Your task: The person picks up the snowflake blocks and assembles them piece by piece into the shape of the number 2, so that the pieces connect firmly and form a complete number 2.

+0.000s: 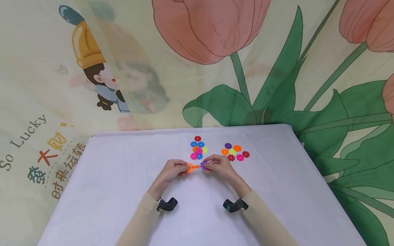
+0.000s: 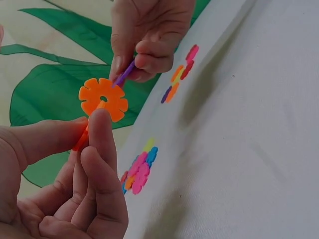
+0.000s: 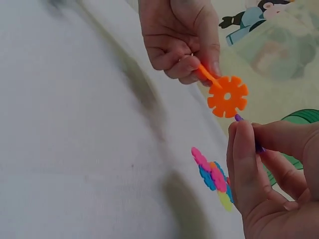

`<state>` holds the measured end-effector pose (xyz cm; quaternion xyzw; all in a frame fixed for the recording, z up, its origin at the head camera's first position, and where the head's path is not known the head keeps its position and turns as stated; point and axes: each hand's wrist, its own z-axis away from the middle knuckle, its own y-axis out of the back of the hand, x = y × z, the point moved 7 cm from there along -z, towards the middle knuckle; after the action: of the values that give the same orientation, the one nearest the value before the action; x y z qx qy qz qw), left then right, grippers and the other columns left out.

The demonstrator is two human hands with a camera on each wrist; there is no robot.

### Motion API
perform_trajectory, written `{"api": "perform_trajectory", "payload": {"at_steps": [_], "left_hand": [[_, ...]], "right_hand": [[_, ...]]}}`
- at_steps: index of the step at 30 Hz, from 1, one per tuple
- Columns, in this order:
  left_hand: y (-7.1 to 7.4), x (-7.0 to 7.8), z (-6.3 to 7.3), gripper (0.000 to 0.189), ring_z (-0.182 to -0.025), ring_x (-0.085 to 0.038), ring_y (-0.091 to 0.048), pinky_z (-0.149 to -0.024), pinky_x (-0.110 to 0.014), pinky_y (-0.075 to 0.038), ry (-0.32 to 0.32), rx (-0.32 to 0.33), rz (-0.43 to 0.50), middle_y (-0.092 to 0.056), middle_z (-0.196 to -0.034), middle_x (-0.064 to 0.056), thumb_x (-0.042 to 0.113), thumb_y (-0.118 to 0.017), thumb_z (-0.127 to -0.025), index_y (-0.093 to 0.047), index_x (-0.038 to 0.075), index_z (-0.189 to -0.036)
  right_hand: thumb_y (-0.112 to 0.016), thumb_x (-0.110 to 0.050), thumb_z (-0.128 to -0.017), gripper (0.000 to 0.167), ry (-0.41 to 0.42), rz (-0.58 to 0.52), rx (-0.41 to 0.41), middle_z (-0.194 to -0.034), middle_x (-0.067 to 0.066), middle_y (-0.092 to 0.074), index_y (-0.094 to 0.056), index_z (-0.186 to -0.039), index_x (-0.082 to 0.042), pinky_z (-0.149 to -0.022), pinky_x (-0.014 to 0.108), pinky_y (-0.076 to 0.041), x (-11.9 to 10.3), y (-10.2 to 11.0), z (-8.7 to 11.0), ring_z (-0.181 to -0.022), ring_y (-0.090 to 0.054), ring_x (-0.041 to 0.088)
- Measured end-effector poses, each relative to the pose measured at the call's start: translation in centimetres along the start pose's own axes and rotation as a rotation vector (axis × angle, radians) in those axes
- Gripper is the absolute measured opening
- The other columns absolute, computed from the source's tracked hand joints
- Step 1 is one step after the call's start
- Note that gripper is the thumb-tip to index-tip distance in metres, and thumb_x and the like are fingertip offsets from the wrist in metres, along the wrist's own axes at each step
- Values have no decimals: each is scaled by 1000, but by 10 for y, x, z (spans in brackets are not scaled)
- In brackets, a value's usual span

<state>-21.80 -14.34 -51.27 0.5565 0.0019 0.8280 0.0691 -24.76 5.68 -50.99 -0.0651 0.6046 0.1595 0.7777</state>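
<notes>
My left hand (image 1: 172,169) pinches an orange notched plastic disc (image 2: 81,137) between thumb and fingers. A second orange notched disc (image 3: 236,90), with a small hole in its middle, is slotted onto it at an angle. In my right hand (image 1: 222,168) a purple notched disc (image 1: 202,165) is pinched by thumb and fingertips. The purple disc's edge sits right at the rim of the second orange disc in both wrist views. Part of the purple disc is hidden behind the right fingers. Both hands are held close together over the table.
Beyond the hands, a pile of overlapping coloured discs (image 1: 199,150) lies on the white-covered table (image 1: 123,153). To its right is a looser group with a dark red disc (image 1: 245,154) and a pink disc (image 1: 240,157). A flower-printed cloth (image 1: 221,102) hangs behind the table.
</notes>
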Motion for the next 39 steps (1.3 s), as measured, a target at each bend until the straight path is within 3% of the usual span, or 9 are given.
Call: {"api": "perform_trajectory", "payload": {"at_steps": [14, 29, 39], "left_hand": [[-2, -5, -1, 20, -71, -20, -68, -70, -27, -55, -12, 1, 15, -72, -85, -11, 9, -72, -90, -70, -6, -103], [-6, -4, -3, 16, -68, -20, -62, -65, -27, -51, -29, -33, 8, -71, -80, -13, 10, -71, -90, -71, -4, -98], [-6, -1, -8, 21, -69, -18, -65, -65, -24, -52, 15, -41, -12, -72, -82, -11, 10, -69, -92, -69, -6, -104]], "right_hand": [[-72, -8, -90, 23, 7, -84, -16, -94, 13, -73, -69, -109, 3, -77, 29, -57, 8, -6, 2, -86, -72, 27], [-69, -4, -91, 21, 8, -88, -28, -95, 12, -73, -68, -110, 5, -72, 26, -57, 14, -4, -3, -76, -69, 17], [-68, -6, -92, 23, -6, -148, -35, -95, 12, -72, -68, -112, 5, -74, 27, -57, 17, 1, -7, -79, -70, 18]]}}
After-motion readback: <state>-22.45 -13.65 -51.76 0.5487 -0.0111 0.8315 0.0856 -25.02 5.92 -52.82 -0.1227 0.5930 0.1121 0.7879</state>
